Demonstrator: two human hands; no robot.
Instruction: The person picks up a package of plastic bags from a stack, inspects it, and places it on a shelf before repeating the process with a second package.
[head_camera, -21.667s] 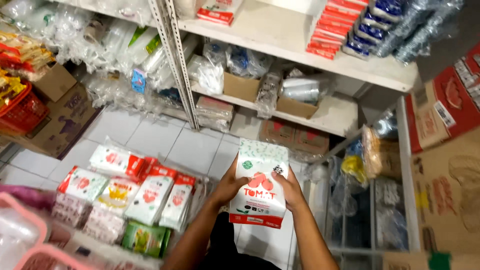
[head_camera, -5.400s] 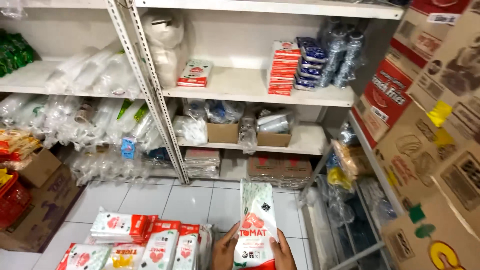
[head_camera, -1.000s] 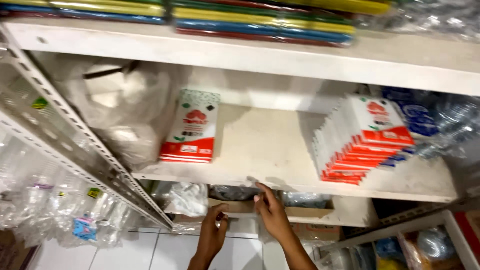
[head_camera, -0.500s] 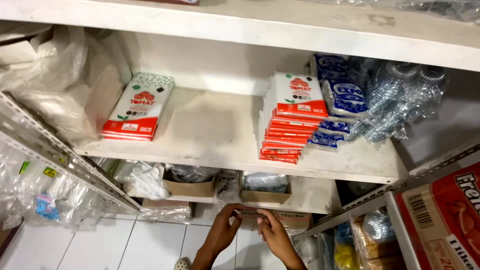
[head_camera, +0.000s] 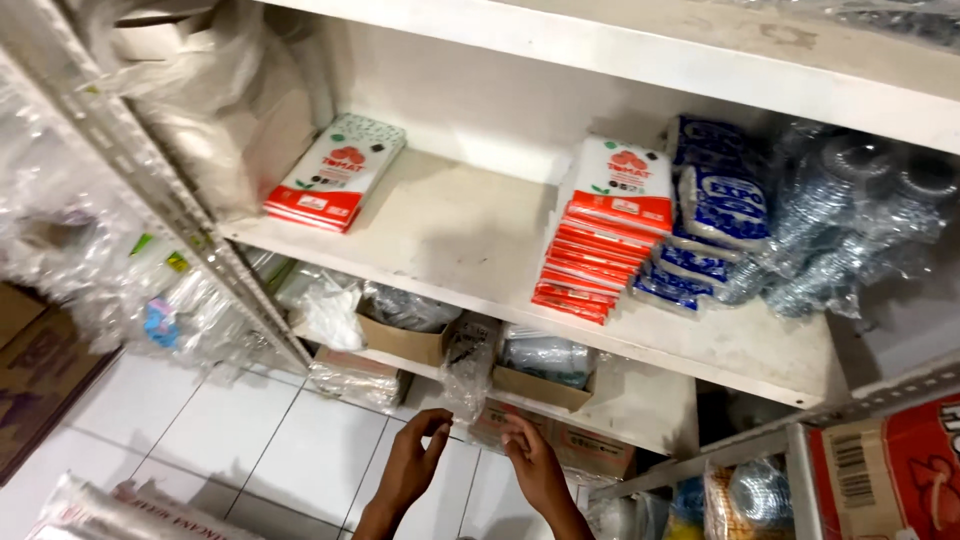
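Note:
My left hand (head_camera: 408, 468) and my right hand (head_camera: 533, 462) are low in the view, close together in front of the lower shelf. Their fingertips nearly meet and I see nothing held in either. Just above them a clear plastic bag (head_camera: 464, 368) hangs off the lower shelf's edge. On the white middle shelf (head_camera: 455, 235), a short stack of red, white and green flat packets (head_camera: 336, 174) lies at the left. A taller slanted stack of the same packets (head_camera: 600, 232) lies to the right of the middle.
Blue packets (head_camera: 708, 222) and clear bags of silvery scourers (head_camera: 850, 225) fill the shelf's right end. Open cardboard boxes (head_camera: 405, 338) of plastic goods sit on the lower shelf. A slotted metal upright (head_camera: 160, 190) slants at the left, and a red carton (head_camera: 895, 470) stands at the bottom right.
My hands have stayed low and drawn a little closer together. The view has swung slightly left and down, so both packet stacks now sit further right.

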